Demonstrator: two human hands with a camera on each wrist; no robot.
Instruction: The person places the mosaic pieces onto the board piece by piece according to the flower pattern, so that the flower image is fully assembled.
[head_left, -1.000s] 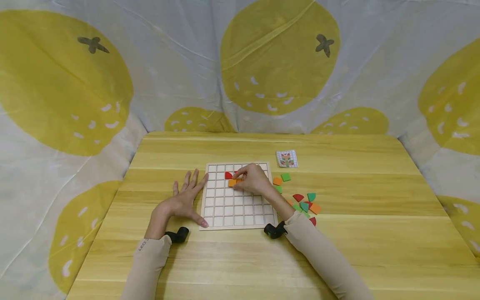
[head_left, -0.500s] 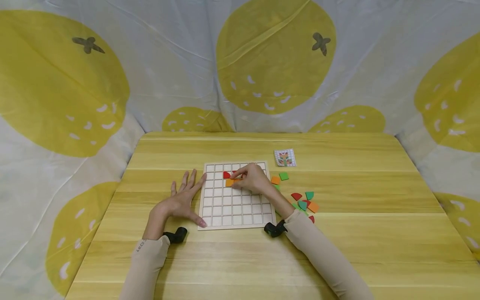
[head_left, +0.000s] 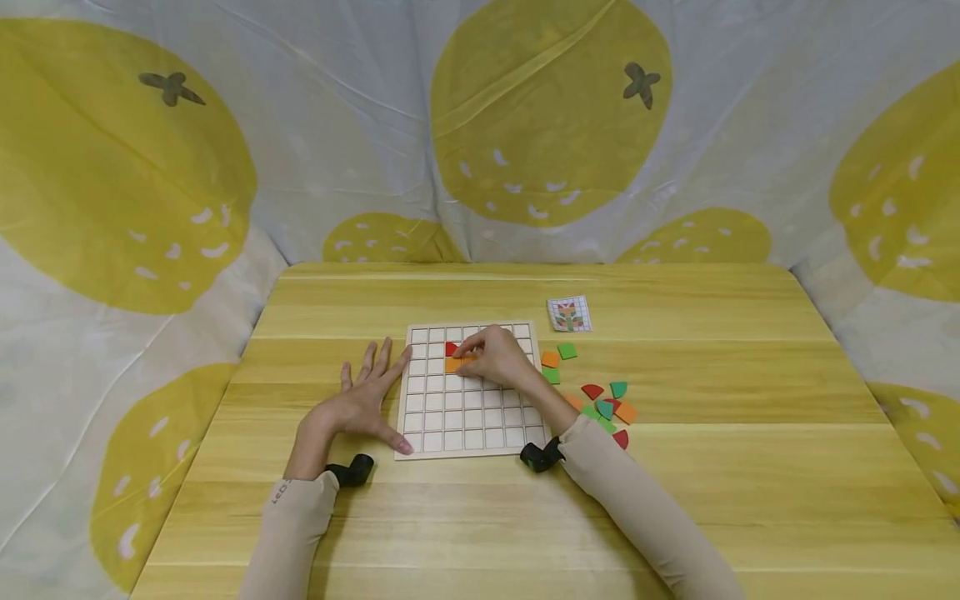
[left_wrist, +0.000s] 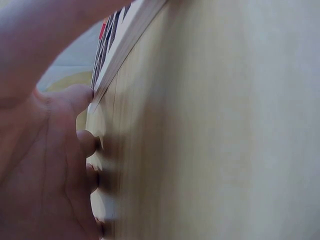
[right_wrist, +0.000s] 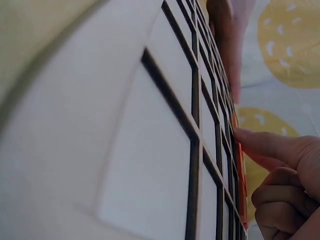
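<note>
In the head view, a pale wooden grid board (head_left: 453,421) lies on the table. My left hand (head_left: 360,408) is spread beside it, the thumb and index finger touching its left edge; the left wrist view shows the palm (left_wrist: 45,165) and the board's side (left_wrist: 127,37). Over the upper grid, my right hand (head_left: 495,358) has its thumb and index finger on either side of an orange square tile (head_left: 470,361), pinching it in the grid. Another orange tile (head_left: 452,365) sits just left, below a red quarter-circle tile (head_left: 451,349). The fingers hide part of this row.
Loose red, green and orange tiles (head_left: 626,412) lie right of the board, some overlapping. Nearer the board are a green tile (head_left: 567,351) and an orange one (head_left: 550,359). A small pattern card (head_left: 570,314) lies behind them. Patterned cloth (head_left: 555,117) hangs around the table.
My right hand has shifted slightly left along the orange tiles, with its fingers still at them. The left hand keeps its place at the board's edge. The view has shifted a little.
</note>
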